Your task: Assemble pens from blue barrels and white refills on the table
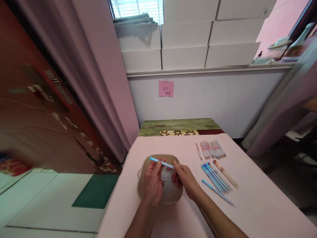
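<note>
A light-blue pen (166, 164) is held level between my two hands. My left hand (153, 182) pinches it near its brighter blue end, and my right hand (184, 178) grips the opposite end at the right. Both hands are closed over a beige-rimmed shallow tray (174, 198) with a grey inside. A few tiny white pieces (165, 178) show in it between my hands, too small to make out. Just right of my right forearm lies a single blue pen (218, 192) on the table.
Several blue pens (215, 178) lie side by side on the pink-covered table (119, 211), with a few beige pens (226, 174) alongside. Behind them is a row of pale pens (213, 149). A wall with a pink note (166, 89) stands behind; a brown door (49, 109) is left.
</note>
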### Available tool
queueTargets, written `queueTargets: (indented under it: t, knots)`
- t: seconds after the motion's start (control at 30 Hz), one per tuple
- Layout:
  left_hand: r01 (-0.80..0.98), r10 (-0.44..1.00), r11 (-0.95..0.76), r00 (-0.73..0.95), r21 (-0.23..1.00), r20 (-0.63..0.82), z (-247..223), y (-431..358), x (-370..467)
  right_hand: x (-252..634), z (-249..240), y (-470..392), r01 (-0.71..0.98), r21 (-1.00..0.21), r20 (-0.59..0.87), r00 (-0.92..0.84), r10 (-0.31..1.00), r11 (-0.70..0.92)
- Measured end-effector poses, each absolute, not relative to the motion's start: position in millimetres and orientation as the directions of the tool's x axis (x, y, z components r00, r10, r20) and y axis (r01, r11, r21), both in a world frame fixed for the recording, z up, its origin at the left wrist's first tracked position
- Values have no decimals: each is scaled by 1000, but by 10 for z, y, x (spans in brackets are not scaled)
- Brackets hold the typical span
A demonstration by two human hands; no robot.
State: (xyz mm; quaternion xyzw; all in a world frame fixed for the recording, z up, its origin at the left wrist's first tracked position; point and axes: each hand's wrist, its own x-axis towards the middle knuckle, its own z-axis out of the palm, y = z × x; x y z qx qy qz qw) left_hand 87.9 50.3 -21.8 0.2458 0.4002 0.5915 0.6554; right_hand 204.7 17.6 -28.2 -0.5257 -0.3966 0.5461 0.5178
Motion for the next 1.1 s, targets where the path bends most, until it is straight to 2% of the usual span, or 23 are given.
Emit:
queueTargets:
  t: [0.1, 0.17, 0.3, 0.43, 0.5, 0.6, 0.73, 0.83, 0.97, 1.03, 1.1]
  knots:
    - [-599, 965, 178, -48, 781, -257, -220, 491, 918, 2056, -304, 179, -170, -966, -210, 77, 975, -195]
    - [-598, 963, 178, -59, 782, -264, -207, 489, 928, 2066, -298, 174, -151, -979, -154, 120, 981, -136]
    - [-582, 970, 140, -84, 801, -230, -158, 503, 915, 2122, -275, 149, -26, -998, 55, 267, 962, 65]
    - [-542, 976, 105, -106, 834, -192, -171, 510, 873, 2210, -308, 123, 9, -1000, 24, 249, 968, 22]
    - [-456, 980, 98, -113, 884, -167, -222, 510, 820, 2258, -314, 113, 139, -990, 58, 251, 966, 23]
    - [-240, 992, 74, -82, 968, -97, -314, 509, 689, 2326, -257, 105, 367, -926, 195, 252, 948, 93]
    - [73, 999, -29, -14, 997, 30, -343, 482, 497, 2370, -67, 92, 469, -865, 310, 215, 926, 181]
    - [330, 994, -101, 6, 938, 105, -285, 443, 385, 2373, 101, 59, 499, -831, 401, 233, 886, 245]
    - [590, 989, -137, 36, 796, 144, -230, 402, 289, 2336, 197, 28, 525, -805, 456, 251, 854, 275]
    - [722, 991, -114, 34, 683, 130, -240, 389, 276, 2284, 137, 58, 552, -795, 439, 238, 867, 251]
    - [850, 994, -81, 33, 520, 101, -271, 384, 288, 2208, 12, 128, 618, -761, 383, 181, 906, 198]
